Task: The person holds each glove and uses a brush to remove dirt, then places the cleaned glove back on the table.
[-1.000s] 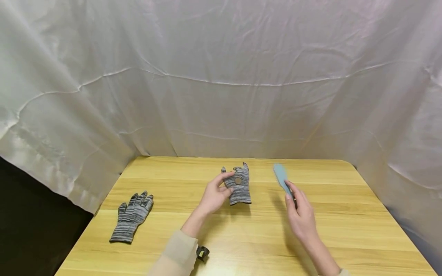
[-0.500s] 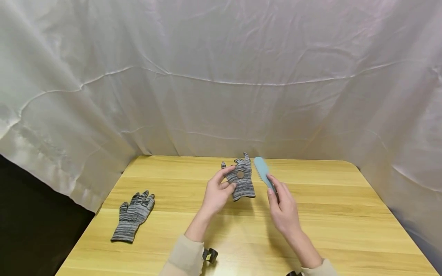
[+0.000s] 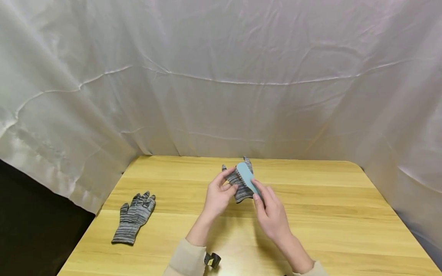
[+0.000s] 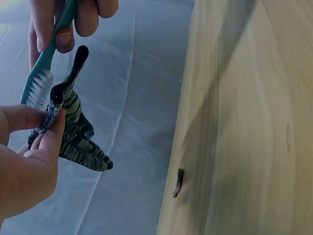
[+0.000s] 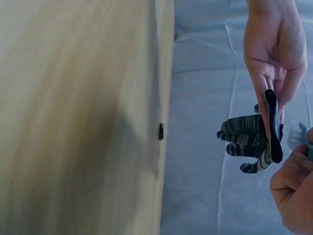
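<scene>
My left hand point(image 3: 218, 195) pinches a grey-and-black striped knit glove point(image 3: 244, 193) by its edge, raised over the table. In my right hand point(image 3: 272, 216) is a light blue hairbrush point(image 3: 246, 174), gripped by its handle. The brush head lies across the glove's face in the head view and hides part of it. White bristles point(image 4: 39, 89) point at the glove point(image 4: 73, 110) in the left wrist view, very close to it; whether they touch I cannot tell. A second striped glove point(image 3: 134, 219) lies flat at the left, fingers pointing away.
The wooden table point(image 3: 338, 214) has a pale curtain point(image 3: 221, 115) behind it. A black device point(image 3: 212, 260) sits at my left wrist. Near the table's far edge lies a small dark piece point(image 4: 179, 183), its kind unclear.
My right hand has brought the hairbrush leftward from beside the glove to over it. The brown round spot on the glove is now covered. My left hand has shifted only slightly.
</scene>
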